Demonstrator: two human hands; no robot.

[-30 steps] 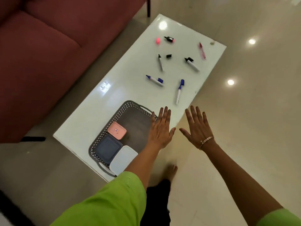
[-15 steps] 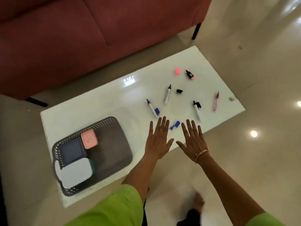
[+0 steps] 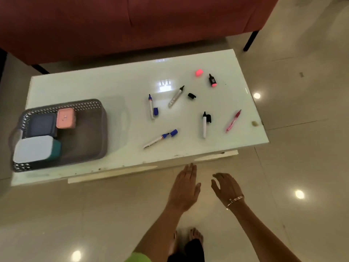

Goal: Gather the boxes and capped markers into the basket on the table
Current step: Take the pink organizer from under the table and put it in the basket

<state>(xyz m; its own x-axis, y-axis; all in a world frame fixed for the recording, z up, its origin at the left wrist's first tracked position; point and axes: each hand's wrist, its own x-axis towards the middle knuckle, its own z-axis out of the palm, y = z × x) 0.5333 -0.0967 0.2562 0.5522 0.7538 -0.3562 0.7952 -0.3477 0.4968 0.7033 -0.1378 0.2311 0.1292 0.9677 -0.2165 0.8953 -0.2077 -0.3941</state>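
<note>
1. Basket (image 3: 90,108): grey, perforated walls, at the 9 o'clock end of the white glass surface (image 3: 117,82). It holds three boxes, all crowded into its 9 o'clock half.
2. Blue box (image 3: 42,124): against the far wall of the basket. The pink box (image 3: 66,118) sits just beside it, toward 3 o'clock. The white-lidded box (image 3: 33,149), with a teal base, lies at the 6 o'clock side of the blue one.
3. Blue marker (image 3: 151,107): uncapped, lying roughly 12-to-6 near the middle of the surface, its blue cap (image 3: 155,111) touching or just beside the barrel.
4. Second blue marker (image 3: 155,139): uncapped, tip toward 2 o'clock, with its cap (image 3: 173,132) just off the tip.
5. Black-tipped marker (image 3: 176,96): uncapped, tip toward 1 o'clock; a loose black cap (image 3: 191,95) lies near it, at 3 o'clock.
6. Left hand (image 3: 184,190): empty, palm down, fingers straight and held together, over the floor just short of the near edge of the surface.
7. Pink cap (image 3: 199,72): alone toward the far edge. The short black highlighter (image 3: 212,80), pink tip exposed, lies near it at 4 o'clock.
8. Second black marker (image 3: 204,125): uncapped, lying 12-to-6, its black cap (image 3: 208,118) touching the barrel near the tip.
9. Right hand (image 3: 226,188): empty, fingers loosely curled and slightly apart, bracelet on the wrist, also over the floor.
10. Pink pen (image 3: 233,121): near the 3 o'clock edge, well apart from the basket.
</note>
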